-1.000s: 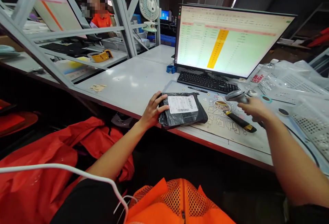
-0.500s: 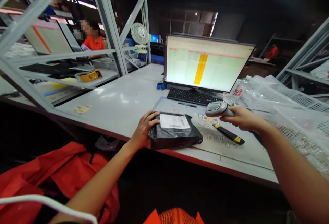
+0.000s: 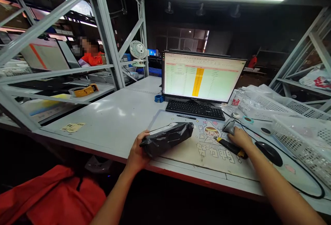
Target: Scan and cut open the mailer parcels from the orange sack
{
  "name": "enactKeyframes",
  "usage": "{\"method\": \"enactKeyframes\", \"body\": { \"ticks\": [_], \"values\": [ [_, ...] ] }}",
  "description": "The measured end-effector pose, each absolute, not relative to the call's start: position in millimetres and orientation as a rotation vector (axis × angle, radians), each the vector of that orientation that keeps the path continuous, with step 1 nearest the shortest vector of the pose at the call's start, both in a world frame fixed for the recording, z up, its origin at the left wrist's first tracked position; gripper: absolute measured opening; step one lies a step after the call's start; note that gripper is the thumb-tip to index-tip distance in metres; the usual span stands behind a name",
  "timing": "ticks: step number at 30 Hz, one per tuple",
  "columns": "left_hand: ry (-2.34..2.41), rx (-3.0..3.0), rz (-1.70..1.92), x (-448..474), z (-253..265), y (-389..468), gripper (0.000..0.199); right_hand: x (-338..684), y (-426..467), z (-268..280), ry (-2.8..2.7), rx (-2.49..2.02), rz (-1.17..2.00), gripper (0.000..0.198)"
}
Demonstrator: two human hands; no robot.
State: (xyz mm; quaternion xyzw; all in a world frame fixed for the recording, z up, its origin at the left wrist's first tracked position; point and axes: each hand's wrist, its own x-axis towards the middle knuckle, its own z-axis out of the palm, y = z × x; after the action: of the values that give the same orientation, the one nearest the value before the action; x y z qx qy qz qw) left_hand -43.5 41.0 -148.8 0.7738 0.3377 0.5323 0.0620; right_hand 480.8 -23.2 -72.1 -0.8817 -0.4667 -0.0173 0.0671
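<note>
My left hand (image 3: 138, 152) grips the left end of a black plastic-wrapped parcel (image 3: 170, 139). The parcel is tilted, so its dark side faces me and only a strip of its white label shows along the top. On the right, my right hand (image 3: 239, 137) is closed on a grey barcode scanner (image 3: 228, 126), low over the desk mat (image 3: 181, 156); its fingers are partly hidden. A black and yellow utility knife (image 3: 230, 146) lies on the mat just in front of that hand. Right of my wrist sits a black mouse (image 3: 269, 153).
A monitor (image 3: 203, 77) and black keyboard (image 3: 195, 109) stand behind the mat, with a pen (image 3: 186, 117) before them. White perforated baskets (image 3: 300, 139) holding clear plastic bags line the right side. A black cable (image 3: 310, 194) loops there. Another person (image 3: 91, 56) sits beyond the left frame.
My left hand has tipped the parcel up, turning its label away from me. My right hand has lowered the scanner towards the mat. The view has tilted upward.
</note>
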Motion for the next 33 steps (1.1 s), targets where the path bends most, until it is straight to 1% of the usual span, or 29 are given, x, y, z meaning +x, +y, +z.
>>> {"method": "enactKeyframes", "body": {
  "ticks": [3,4,5,7,9,11,13,14,16,19,21,27,33],
  "values": [
    [1.067,2.350,1.628,-44.7,-148.5,39.8,0.064,469.2,-9.8,-45.4,-1.337,-2.541,-0.263,0.057],
    [1.073,2.352,1.625,-45.1,-148.8,39.8,0.065,460.9,-1.6,-36.9,-1.330,-2.416,-0.362,0.052],
    [1.076,2.350,1.616,-45.5,-149.1,40.1,0.066,450.9,8.6,-30.4,-1.362,-2.285,-0.379,0.047],
    [1.086,2.331,1.597,-45.9,-149.7,41.1,0.070,429.4,33.4,-25.8,-1.426,-2.211,-0.201,0.043],
    [1.113,2.308,1.572,-46.0,-149.7,41.6,0.074,411.2,58.5,-31.9,-1.435,-2.300,0.020,0.041],
    [1.126,2.303,1.550,-46.1,-149.2,41.4,0.074,400.9,78.0,-43.6,-1.384,-2.394,0.142,0.052],
    [1.118,2.313,1.548,-46.0,-148.7,41.0,0.070,398.7,90.4,-54.9,-1.314,-2.453,0.179,0.065],
    [1.112,2.318,1.555,-46.0,-148.6,41.0,0.068,399.9,94.5,-59.2,-1.288,-2.476,0.194,0.068],
    [1.110,2.321,1.575,-45.7,-148.5,40.9,0.066,404.0,99.7,-64.9,-1.261,-2.508,0.218,0.065],
    [1.117,2.327,1.586,-44.9,-148.1,39.8,0.067,408.3,104.6,-67.3,-1.260,-2.544,0.239,0.052],
    [1.117,2.338,1.594,-43.9,-146.8,38.0,0.066,408.8,108.9,-66.9,-1.274,-2.567,0.240,0.050],
    [1.078,2.364,1.609,-40.7,-140.8,32.9,0.068,408.0,129.8,-64.7,-1.359,-2.628,0.244,0.066],
    [1.118,2.340,1.611,-38.5,-140.2,28.9,0.072,413.0,127.4,-76.2,-1.395,-2.640,0.232,0.074]
  ]
}}
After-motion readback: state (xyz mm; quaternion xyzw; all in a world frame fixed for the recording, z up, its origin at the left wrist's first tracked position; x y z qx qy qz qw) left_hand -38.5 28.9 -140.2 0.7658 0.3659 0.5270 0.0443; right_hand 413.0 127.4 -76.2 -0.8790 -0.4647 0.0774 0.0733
